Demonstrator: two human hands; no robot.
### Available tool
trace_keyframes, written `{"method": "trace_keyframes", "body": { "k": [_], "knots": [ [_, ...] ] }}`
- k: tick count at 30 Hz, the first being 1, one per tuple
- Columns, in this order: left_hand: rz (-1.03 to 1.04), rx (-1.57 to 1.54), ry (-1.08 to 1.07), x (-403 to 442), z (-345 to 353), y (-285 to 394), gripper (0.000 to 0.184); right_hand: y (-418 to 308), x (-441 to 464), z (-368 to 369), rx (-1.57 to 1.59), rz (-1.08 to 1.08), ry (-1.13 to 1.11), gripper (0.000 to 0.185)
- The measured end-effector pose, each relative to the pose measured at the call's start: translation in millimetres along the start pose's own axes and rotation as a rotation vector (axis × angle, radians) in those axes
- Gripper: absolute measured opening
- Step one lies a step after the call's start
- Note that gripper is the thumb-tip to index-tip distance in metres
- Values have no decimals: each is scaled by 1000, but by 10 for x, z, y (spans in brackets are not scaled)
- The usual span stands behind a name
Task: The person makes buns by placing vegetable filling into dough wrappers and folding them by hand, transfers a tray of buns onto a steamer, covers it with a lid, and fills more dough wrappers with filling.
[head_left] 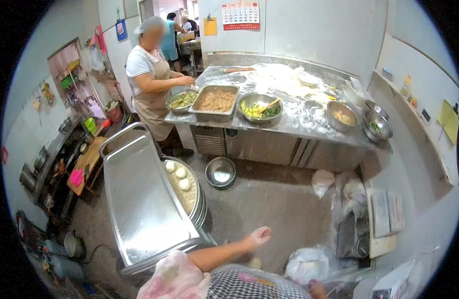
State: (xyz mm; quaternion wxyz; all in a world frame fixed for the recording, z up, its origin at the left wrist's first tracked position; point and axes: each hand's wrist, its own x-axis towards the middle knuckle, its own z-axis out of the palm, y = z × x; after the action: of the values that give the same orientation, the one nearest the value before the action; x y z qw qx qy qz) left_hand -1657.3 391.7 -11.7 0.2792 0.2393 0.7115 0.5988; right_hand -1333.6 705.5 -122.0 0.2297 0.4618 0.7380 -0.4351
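My left hand is stretched forward over the floor, right of the metal trolley. Its fingers are whitened and loosely curled, with nothing visible in them. Low at the frame's bottom edge, my right hand is only partly seen beside a white plastic bag; its fingers are too unclear to read. A stack of round steamer trays stands against the trolley, with several white buns on the top one. On the floor ahead sits a steel bowl.
A co-worker stands at the floured steel worktable. On it are a pan of brown filling, a bowl of yellow and green filling and other bowls. Boards and bags line the right wall. A stove runs along the left.
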Motion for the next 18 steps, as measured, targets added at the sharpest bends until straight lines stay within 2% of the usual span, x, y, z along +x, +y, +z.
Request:
{"method": "trace_keyframes", "body": {
  "k": [1,2,4,6,8,9,10,13,16,17,18],
  "knots": [
    [10,18,0,300,-28,75,34,-149,192,-226,46,15,47,32],
    [18,35,-1,583,-67,196,35,-411,279,-443,11,-68,97,33],
    [96,136,68,1201,-118,261,37,-1340,53,-893,-273,-424,265,32],
    [210,261,107,1770,-130,303,38,-1651,414,-1101,-5,-472,170,31],
    [356,478,87,2409,-128,505,40,-1973,748,-1249,-122,-504,201,34],
    [431,620,65,2743,-147,693,41,-2134,880,-1302,-56,-488,154,35],
    [515,627,35,3094,-118,862,41,-2326,1035,-1351,10,-484,107,36],
    [738,715,16,4329,-3,1010,45,-2920,1373,-1572,-62,-426,68,38],
    [520,891,-40,5191,-326,1607,55,-3281,1662,-1779,-6,-362,109,32],
    [222,854,28,5606,-495,1353,65,-3465,1640,-1864,-43,-356,100,30],
    [50,845,274,6028,-688,946,73,-3705,1596,-1975,-77,-356,87,29]
  ]
}}
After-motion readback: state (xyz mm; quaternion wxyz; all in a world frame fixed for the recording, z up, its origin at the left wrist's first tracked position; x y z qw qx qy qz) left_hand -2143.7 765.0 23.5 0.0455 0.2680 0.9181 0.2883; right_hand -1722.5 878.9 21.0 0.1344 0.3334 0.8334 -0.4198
